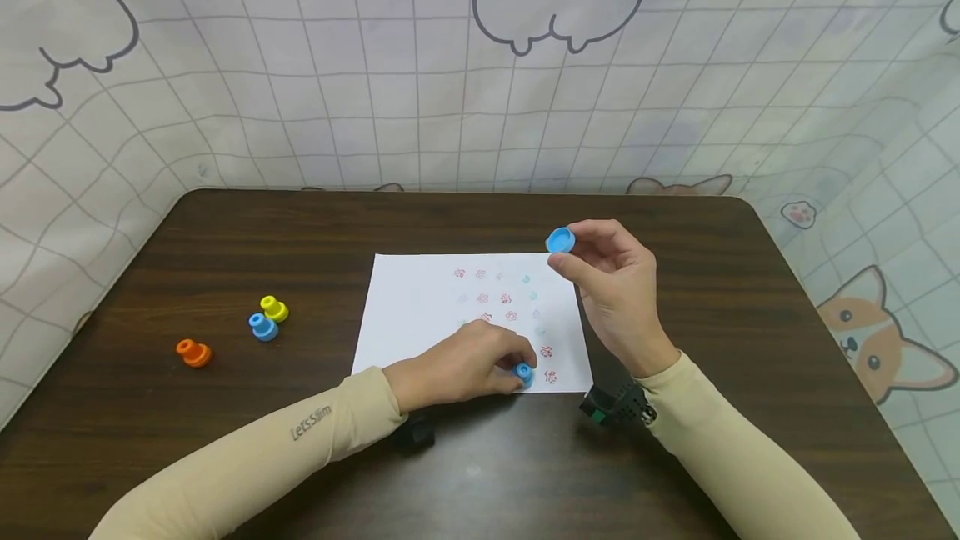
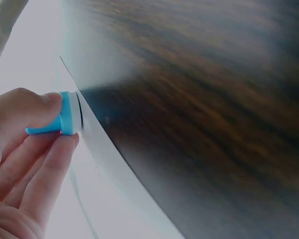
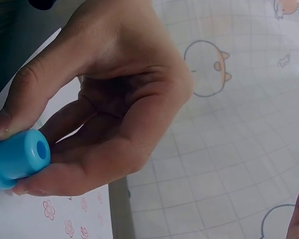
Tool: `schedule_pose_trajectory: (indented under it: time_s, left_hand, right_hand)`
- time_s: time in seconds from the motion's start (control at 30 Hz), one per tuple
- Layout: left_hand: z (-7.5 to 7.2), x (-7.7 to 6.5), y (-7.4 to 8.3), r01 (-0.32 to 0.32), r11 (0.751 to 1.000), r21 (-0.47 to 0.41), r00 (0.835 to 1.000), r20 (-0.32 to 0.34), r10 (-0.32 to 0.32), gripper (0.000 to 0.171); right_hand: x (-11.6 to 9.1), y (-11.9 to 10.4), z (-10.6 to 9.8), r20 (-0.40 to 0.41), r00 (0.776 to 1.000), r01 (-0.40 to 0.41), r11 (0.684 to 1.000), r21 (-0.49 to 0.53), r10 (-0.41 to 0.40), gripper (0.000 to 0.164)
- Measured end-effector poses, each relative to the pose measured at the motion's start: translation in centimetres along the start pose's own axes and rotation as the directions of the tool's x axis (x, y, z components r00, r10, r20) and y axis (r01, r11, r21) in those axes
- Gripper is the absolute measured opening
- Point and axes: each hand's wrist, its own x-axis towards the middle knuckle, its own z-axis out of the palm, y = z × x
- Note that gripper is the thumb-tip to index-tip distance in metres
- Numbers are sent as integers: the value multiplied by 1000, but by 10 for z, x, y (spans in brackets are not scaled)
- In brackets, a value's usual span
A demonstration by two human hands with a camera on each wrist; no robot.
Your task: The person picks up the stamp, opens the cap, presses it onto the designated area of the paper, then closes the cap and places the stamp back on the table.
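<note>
Head view: left grip [image 1: 471,361] pinches a blue stamp [image 1: 524,373] at the paper [image 1: 401,307]; right grip [image 1: 619,294], a blue piece [image 1: 561,241] (cap or stamp, undetermined). Stamping appears part-done, prints [image 1: 547,352] occupying mainly the right side.

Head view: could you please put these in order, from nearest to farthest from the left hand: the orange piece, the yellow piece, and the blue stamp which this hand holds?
1. Blue stamp: held by the left hand, at the near edge of the paper.
2. Yellow piece: on the table, left of the paper.
3. Orange piece: farther left on the table.
</note>
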Motion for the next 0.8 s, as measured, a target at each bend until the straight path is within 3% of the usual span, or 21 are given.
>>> schedule_pose_trajectory:
  time_s: [0.13, 0.4, 0.8]
  left_hand:
    - [-2, 2, 4, -18, 1000, 15, 1000, 3, 18, 21]
    - [-13, 1, 7, -77, 997, 9, 994, -76, 77, 20]
    - [-33, -17, 0, -51, 991, -124, 976, -217, 23, 17]
  right_hand:
    - [0, -1, 0, 7, 1000, 4, 1000, 13, -4, 38]
    - [1, -2, 0, 19, 1000, 26, 999, -38, -25, 39]
    - [-2, 2, 0, 12, 1000, 3, 998, -67, -2, 37]
